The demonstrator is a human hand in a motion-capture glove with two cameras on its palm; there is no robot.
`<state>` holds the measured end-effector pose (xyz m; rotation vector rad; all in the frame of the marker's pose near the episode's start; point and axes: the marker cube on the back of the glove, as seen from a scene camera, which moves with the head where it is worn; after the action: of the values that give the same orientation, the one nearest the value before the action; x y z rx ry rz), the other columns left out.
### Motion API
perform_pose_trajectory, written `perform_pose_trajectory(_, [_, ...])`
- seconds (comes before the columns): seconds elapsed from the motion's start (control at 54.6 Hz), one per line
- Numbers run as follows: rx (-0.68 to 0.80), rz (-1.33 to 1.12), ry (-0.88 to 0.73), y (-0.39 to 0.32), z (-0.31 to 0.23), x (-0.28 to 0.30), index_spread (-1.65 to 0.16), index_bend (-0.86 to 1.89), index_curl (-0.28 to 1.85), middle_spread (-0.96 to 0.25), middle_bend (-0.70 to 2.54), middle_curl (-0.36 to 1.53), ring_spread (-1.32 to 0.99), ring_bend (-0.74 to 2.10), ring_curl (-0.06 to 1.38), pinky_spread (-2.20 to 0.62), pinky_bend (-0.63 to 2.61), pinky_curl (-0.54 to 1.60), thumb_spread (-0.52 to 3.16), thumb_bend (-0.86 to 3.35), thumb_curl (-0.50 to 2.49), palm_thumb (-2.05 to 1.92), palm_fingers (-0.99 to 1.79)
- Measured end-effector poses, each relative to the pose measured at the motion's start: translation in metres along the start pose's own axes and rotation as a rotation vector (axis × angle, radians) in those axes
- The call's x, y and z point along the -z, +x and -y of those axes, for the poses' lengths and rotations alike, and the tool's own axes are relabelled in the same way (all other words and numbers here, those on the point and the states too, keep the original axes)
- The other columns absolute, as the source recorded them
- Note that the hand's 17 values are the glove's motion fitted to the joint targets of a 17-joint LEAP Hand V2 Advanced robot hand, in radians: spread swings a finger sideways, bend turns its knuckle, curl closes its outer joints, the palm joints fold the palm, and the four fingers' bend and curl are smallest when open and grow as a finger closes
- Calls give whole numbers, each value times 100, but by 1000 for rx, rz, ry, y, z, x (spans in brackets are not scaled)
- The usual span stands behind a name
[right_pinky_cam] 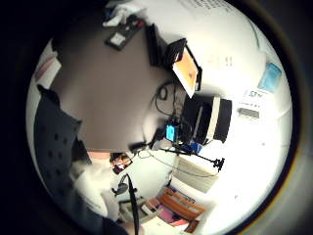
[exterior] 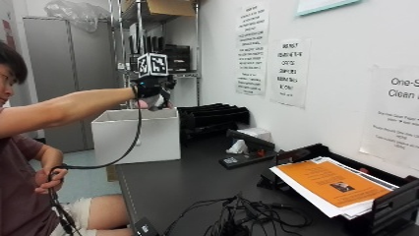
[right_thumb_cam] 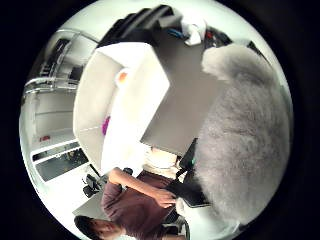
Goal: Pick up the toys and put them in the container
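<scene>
I have my gloved right hand (exterior: 152, 93) stretched out over the white container (exterior: 136, 135), which stands at the far left corner of the dark table (exterior: 196, 187), and my fingers (exterior: 158, 102) are curled round a grey furry toy (exterior: 156, 102) that hangs just above the container's open top. By my reckoning this is the dropping step: the toy is carried and over the box but not yet let go. The next move, I judge, calls for lowering a little so the toy clears the rim, then spreading my fingers so it falls inside and not on the wall at 3 o'clock of my hand. From the outside view only a small tuft of the toy shows under my glove, and the inside of the container is hidden; the thumb-side palm view fills that in, with the grey fur (right_thumb_cam: 245, 135) bulking close against my palm and the container (right_thumb_cam: 117, 105) seen from above, an orange thing (right_thumb_cam: 121, 76) and a purple thing (right_thumb_cam: 106, 125) already lying in it. The little-finger-side palm view shows neither toy nor container, only the table (right_pinky_cam: 107, 88) and an orange paper (right_pinky_cam: 187, 72) in a black tray.
</scene>
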<state>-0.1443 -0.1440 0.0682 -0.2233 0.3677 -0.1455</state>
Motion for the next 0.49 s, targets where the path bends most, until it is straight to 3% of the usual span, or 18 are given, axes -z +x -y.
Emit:
perform_pose_trajectory(0.22, [85,5,154,-65,11,84,-20,99,86,-22,124,70,-25,143,58,-27,94,51,94,-1,68,43,111])
perform_pose_trajectory(0.494, [229,92,268,-195,51,117,-20,97,92,-21,125,71,-24,144,56,-27,92,53,93,-1,71,43,111])
